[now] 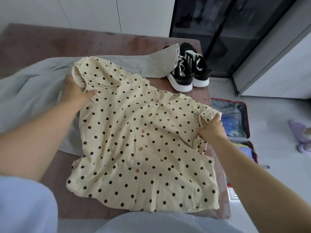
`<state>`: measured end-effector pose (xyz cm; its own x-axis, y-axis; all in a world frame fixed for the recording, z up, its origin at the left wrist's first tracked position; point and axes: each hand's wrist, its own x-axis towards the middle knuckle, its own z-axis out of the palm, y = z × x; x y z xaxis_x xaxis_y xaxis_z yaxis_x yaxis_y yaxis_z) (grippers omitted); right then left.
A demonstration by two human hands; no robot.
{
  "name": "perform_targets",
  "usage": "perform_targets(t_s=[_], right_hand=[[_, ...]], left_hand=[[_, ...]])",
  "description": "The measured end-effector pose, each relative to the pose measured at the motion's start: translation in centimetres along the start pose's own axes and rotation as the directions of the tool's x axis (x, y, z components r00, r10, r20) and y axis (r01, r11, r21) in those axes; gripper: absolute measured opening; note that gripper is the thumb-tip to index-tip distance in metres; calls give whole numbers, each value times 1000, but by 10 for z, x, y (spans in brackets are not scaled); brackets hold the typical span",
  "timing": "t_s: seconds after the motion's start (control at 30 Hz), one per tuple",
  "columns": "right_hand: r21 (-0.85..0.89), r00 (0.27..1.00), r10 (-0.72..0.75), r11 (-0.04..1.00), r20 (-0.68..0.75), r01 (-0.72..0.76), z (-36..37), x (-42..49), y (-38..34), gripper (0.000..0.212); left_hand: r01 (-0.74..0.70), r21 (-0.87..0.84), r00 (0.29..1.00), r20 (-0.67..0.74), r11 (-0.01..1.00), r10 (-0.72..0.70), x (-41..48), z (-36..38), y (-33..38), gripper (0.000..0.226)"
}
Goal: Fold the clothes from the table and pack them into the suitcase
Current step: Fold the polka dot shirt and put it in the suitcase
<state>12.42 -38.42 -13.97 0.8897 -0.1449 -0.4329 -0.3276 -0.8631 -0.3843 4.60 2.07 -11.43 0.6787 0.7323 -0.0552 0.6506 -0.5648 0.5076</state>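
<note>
A cream blouse with black polka dots lies spread flat on the brown table, its orange buttons facing up. My left hand grips the blouse's left sleeve near the shoulder. My right hand pinches the right sleeve at the table's right edge. Under the blouse, a grey garment stretches off to the left and toward the far side. The open suitcase with a red rim lies on the floor to the right of the table, with clothes inside it.
A pair of black and white sneakers stands at the table's far right corner, touching the grey garment. A purple soft item lies on the floor at far right. A dark glass cabinet stands behind the table.
</note>
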Motion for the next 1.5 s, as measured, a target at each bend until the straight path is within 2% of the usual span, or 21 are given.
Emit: perform_targets(t_s=[0.13,0.2,0.27,0.33,0.37,0.4,0.47,0.5,0.6,0.67,0.7,0.77,0.8,0.83,0.9,0.97,1.1,1.23,1.33,1.4,1.5], right_hand=[[286,994,-16,957,-107,47,-20,8,9,27],[521,985,96,853,-141,-9,-36,10,6,24],[761,986,128,649,-110,1,-54,12,-1,27],[864,992,84,502,-97,42,-68,12,-10,27],[843,993,71,536,-99,46,-72,13,-13,26],[746,991,54,664,-122,56,-73,17,-13,24],[326,983,-22,942,-184,82,-71,28,-9,20],[143,976,-74,984,-204,104,-69,29,-8,20],[-41,937,-221,975,-271,218,-54,15,-16,27],[-101,899,-349,937,-265,334,-35,-12,-30,34],[-139,888,-420,906,-185,400,-22,-26,-37,41],[-152,865,-499,851,62,502,6,-46,-44,61],[-155,832,-520,821,192,549,19,-52,-44,68],[-178,794,-528,787,302,591,27,-55,-42,72],[-249,751,-506,732,423,634,35,-55,-34,75],[-291,747,-497,709,442,643,33,-53,-20,75],[-292,769,-448,741,456,605,24,-46,3,75],[-235,873,-383,858,301,457,8,-30,-8,61],[-57,916,-398,914,47,401,-5,-16,-27,47],[19,924,-366,929,-114,370,-11,2,-38,47],[241,991,-131,961,-35,136,-11,32,-50,58]], left_hand=[[185,-116,982,71,976,-177,28,6,7,97],[281,-164,959,89,946,-269,40,6,12,99],[318,-244,948,112,916,-299,44,6,18,74],[312,-353,950,139,882,-280,47,3,22,22],[305,-411,952,147,859,-268,48,0,22,14],[304,-474,953,154,827,-262,49,-4,22,20],[323,-605,946,181,728,-269,49,-14,18,26],[338,-642,940,199,688,-276,48,-19,17,27],[281,-685,960,194,672,-204,36,-21,22,27],[100,-629,993,116,771,-35,14,-20,38,45],[-30,-550,991,92,834,96,0,-17,47,56],[-348,-279,906,146,895,398,-32,-4,61,70],[-494,-119,828,239,861,508,-48,4,65,76],[-597,41,754,370,801,543,-61,14,64,81],[-683,304,678,602,664,422,-78,30,50,87],[-671,424,676,686,609,267,-85,39,34,84],[-614,340,694,662,712,283,-76,34,32,80],[-551,210,807,381,808,451,-52,26,48,49],[-509,184,851,257,841,459,-27,30,56,43],[-429,129,883,270,894,385,-14,37,64,46],[-158,-50,908,385,986,165,1,51,70,57]])
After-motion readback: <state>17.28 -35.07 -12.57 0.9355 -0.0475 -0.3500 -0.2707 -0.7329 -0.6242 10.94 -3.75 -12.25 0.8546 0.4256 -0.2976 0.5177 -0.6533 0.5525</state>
